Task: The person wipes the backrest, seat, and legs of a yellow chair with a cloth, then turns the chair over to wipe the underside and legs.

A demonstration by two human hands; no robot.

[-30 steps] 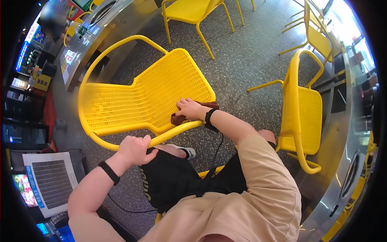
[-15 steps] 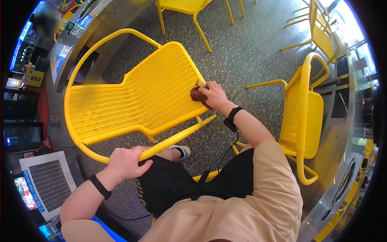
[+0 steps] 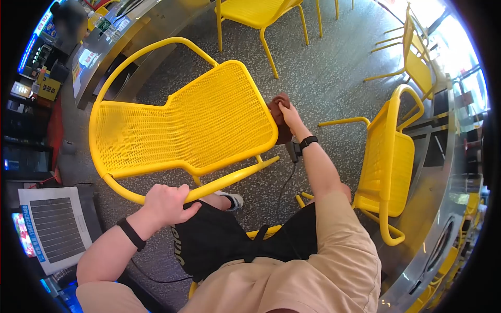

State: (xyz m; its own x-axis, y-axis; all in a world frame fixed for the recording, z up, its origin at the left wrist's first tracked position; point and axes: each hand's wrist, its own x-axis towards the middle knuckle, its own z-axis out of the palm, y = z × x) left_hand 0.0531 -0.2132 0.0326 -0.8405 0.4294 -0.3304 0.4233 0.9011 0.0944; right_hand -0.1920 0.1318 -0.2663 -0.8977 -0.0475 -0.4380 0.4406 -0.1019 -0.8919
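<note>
A yellow metal chair (image 3: 219, 115) with a woven-pattern seat stands in front of me, its backrest to the left. My left hand (image 3: 166, 204) is wrapped round the chair's near armrest tube. At the right end of the seat, my right hand (image 3: 293, 121) grips a brown cloth (image 3: 280, 112) against the outer side of the seat's edge tube. Part of the cloth hangs down below my fingers. A black band is on each wrist, and a small dark device with a cable hangs by the right one.
Another yellow chair (image 3: 389, 161) stands to my right, and one (image 3: 255, 13) is beyond the seat. A metal counter (image 3: 141, 31) curves along the upper left. A white grilled appliance (image 3: 55, 229) sits at the lower left. A person is at the far upper left.
My right hand and the cloth have moved from the top of the seat's corner to the outer side of its right edge. My left hand keeps its hold on the armrest.
</note>
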